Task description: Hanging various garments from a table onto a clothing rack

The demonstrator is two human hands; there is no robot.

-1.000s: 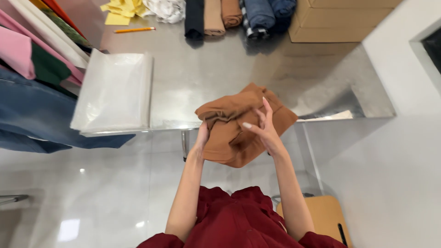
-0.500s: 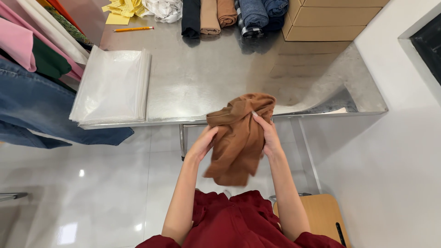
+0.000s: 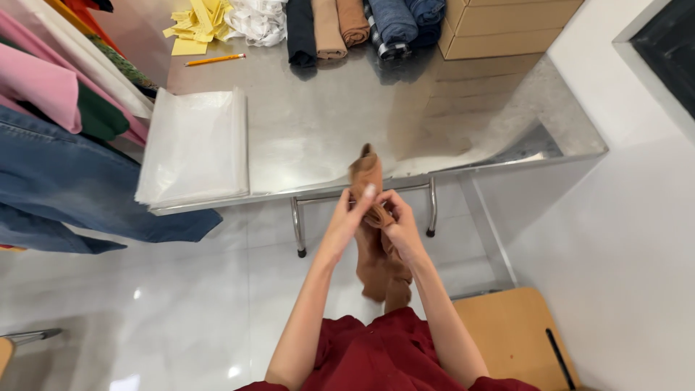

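Observation:
A brown cloth garment (image 3: 373,246) hangs in a narrow bunch in front of me, just past the near edge of a steel table (image 3: 340,137). My left hand (image 3: 349,221) pinches it near the top from the left. My right hand (image 3: 397,224) grips it from the right at the same height. Its upper end sticks up above my fingers and the rest dangles toward my dark red top.
A stack of clear plastic bags (image 3: 195,148) lies on the table's left. Folded garments (image 3: 340,25), yellow paper slips (image 3: 192,22), a pencil (image 3: 214,59) and a cardboard box (image 3: 507,25) line the far side. Jeans (image 3: 79,188) and clothes hang at left. A wooden seat (image 3: 514,333) sits lower right.
The brown garment was a wide crumpled bundle over the table edge; it now hangs gathered into a narrow strip, and both hands have drawn closer together and nearer to me.

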